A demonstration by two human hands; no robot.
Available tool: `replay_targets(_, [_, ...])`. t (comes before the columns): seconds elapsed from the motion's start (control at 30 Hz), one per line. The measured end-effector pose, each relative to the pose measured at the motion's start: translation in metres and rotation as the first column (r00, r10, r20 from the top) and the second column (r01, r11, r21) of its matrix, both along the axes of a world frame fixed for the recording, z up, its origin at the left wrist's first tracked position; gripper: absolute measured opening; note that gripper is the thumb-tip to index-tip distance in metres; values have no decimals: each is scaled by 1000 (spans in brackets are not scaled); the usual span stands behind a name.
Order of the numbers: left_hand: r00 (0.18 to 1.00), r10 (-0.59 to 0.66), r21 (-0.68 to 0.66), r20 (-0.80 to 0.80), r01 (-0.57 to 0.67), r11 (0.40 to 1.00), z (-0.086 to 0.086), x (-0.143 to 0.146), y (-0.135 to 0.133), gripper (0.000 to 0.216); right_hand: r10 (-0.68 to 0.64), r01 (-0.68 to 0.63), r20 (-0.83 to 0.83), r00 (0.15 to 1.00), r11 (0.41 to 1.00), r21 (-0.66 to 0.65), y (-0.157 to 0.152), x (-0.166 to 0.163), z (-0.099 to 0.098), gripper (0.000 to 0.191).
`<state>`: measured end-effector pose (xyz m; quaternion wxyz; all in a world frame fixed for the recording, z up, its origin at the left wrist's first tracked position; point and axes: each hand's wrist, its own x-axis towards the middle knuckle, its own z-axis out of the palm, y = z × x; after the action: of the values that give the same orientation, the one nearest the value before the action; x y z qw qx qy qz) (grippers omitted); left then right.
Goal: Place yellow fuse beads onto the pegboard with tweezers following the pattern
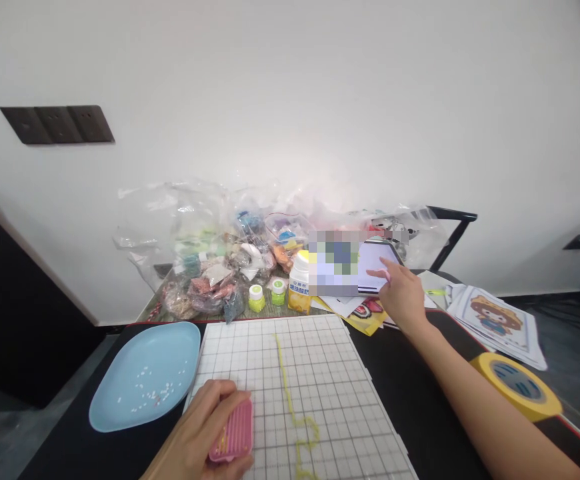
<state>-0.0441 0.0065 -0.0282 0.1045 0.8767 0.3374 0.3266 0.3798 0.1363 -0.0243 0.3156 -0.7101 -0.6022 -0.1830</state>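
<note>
My left hand (pixel 203 423) grips a small pink ridged tray (pixel 237 430) by its sides, over the left part of a white gridded board (pixel 340 393). Small yellow bits lie in the tray's grooves. A thin yellow-green line of beads (pixel 286 383) runs down the board and bends into a curve near the bottom. At the upper right, my right hand (pixel 403 293) reaches to a propped tablet (pixel 375 267), index finger stretched out at its lit screen. Nothing shows in that hand. Part of the screen is blurred out.
Left of the board sits a light-blue plate (pixel 125 353) with scattered white beads. Behind stand two small green jars (pixel 257 299), a yellow-white bottle (pixel 299 283) and several plastic bags (pixel 215 280) of beads. Right are a yellow tape roll (pixel 545 400) and picture cards (pixel 500 320).
</note>
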Motion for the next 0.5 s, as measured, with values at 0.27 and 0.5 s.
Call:
replay_targets(0.27, [1000, -15, -40, -18, 14, 999, 3, -1, -1, 53, 56, -52, 67, 996, 996, -68, -1, -10, -11, 62])
replay_targets(0.5, [999, -25, -36, -22, 24, 999, 3, -1, -1, 47, 80, -74, 96, 992, 995, -63, 3, -4, -11, 71])
